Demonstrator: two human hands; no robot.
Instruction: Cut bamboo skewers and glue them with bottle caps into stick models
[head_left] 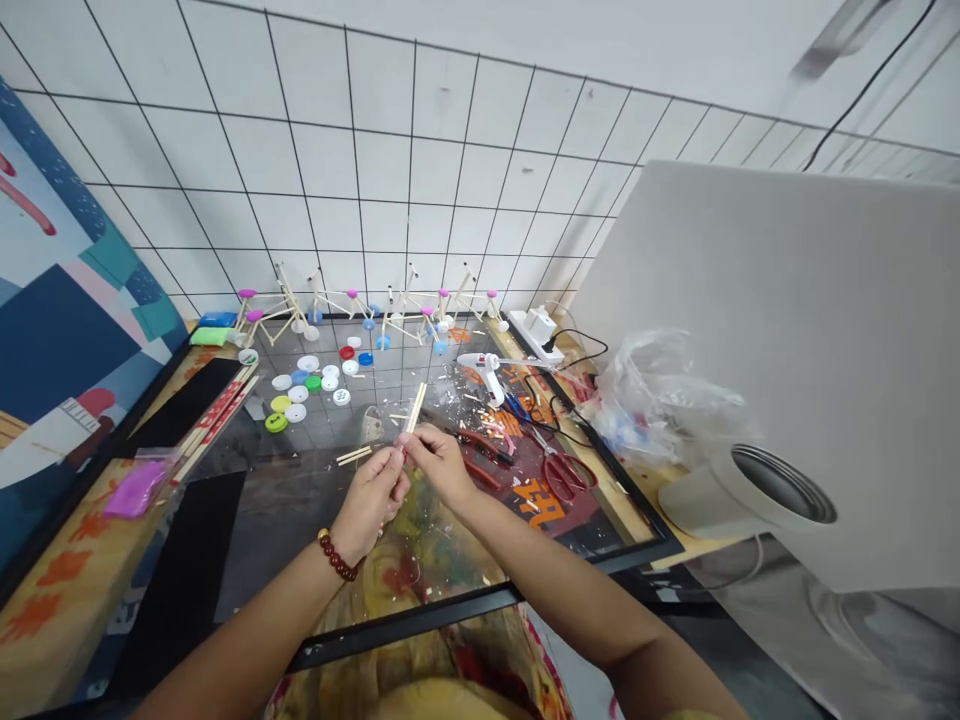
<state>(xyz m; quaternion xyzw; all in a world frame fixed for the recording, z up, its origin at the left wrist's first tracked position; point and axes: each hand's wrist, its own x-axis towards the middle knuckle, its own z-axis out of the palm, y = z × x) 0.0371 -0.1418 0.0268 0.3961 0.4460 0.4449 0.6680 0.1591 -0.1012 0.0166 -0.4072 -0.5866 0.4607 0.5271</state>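
Observation:
A pair of pale wooden chopsticks (416, 408) points up and away from my two hands, near the middle of the glass-topped table. My left hand (373, 497) is closed round their lower part, a red bead bracelet on its wrist. Against it, my right hand (437, 462) pinches the same sticks; the gripped ends are hidden by fingers. Short cut stick pieces (354, 456) lie just left of the hands. To the right are red-handled pliers (484, 447), red-handled scissors (564, 472) and a white glue gun (484, 370).
Stick frames with pink and blue round parts (427, 312) stand along the tiled wall. Several bottle caps (298, 393) lie at left, near packaged chopsticks (217, 412) and a purple packet (137, 488). A power strip (536, 335), plastic bag (652, 400) and white cylinder (705, 505) are at right.

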